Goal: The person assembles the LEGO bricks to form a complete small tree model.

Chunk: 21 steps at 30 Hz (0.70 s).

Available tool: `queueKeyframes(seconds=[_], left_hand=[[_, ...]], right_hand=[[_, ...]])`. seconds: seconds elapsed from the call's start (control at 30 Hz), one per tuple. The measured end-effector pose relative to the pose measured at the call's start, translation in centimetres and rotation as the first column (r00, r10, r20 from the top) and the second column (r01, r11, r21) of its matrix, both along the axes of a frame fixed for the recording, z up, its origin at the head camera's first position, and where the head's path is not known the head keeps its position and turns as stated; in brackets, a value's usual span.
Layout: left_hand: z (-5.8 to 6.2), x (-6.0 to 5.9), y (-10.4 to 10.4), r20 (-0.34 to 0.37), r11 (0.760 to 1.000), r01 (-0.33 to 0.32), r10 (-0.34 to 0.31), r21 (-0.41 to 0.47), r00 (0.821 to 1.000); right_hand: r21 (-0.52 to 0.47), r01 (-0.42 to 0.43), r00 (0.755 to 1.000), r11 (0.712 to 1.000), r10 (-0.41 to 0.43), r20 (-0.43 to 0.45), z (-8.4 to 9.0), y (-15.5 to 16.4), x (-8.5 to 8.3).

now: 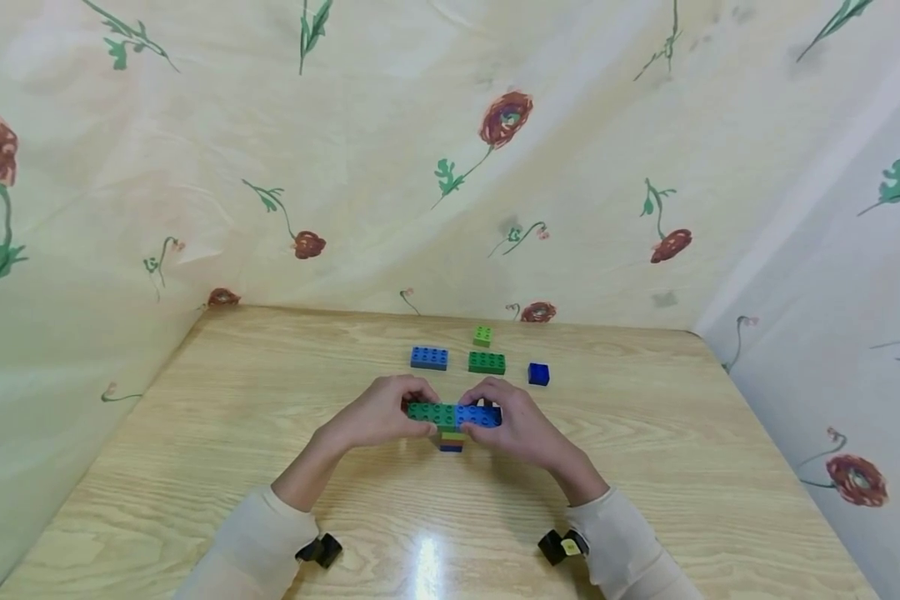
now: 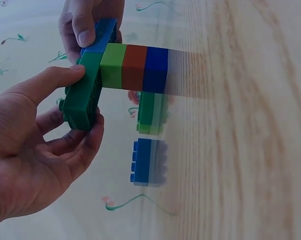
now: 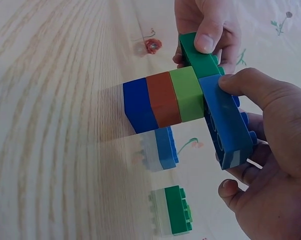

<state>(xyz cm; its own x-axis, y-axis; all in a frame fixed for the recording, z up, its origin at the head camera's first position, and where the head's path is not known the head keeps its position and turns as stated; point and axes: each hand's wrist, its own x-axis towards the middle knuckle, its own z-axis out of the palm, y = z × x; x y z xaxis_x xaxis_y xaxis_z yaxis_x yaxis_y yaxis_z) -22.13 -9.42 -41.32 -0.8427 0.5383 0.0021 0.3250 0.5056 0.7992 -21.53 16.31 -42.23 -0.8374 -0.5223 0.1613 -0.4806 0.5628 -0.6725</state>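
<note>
Both hands, left hand (image 1: 378, 414) pinching the green brick (image 1: 431, 412) and right hand (image 1: 516, 425) the blue brick (image 1: 478, 416), seem to be seating them atop the stack (image 1: 452, 441); pressing evenly likely comes next.

No words, numbers, brands or signs can be read anywhere (the bricks by each hand are plain-coloured).

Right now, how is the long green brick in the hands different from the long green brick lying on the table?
The held long green plastic brick is gripped by the left hand, joined to a blue brick atop a small stack; the loose long green plastic brick lies alone, flat on the wooden table, untouched. Both are green, studded and oblong.
</note>
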Motion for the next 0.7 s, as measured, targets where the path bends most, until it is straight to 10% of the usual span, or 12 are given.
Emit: queueKeyframes(seconds=[0.7], left_hand=[[0.6,-0.2,-1.8,0.029,0.999,0.041,-0.041,-0.002,0.999]], right_hand=[[0.02,0.003,1.0,1.0,-0.003,0.006,0.0,0.1,0.1]])
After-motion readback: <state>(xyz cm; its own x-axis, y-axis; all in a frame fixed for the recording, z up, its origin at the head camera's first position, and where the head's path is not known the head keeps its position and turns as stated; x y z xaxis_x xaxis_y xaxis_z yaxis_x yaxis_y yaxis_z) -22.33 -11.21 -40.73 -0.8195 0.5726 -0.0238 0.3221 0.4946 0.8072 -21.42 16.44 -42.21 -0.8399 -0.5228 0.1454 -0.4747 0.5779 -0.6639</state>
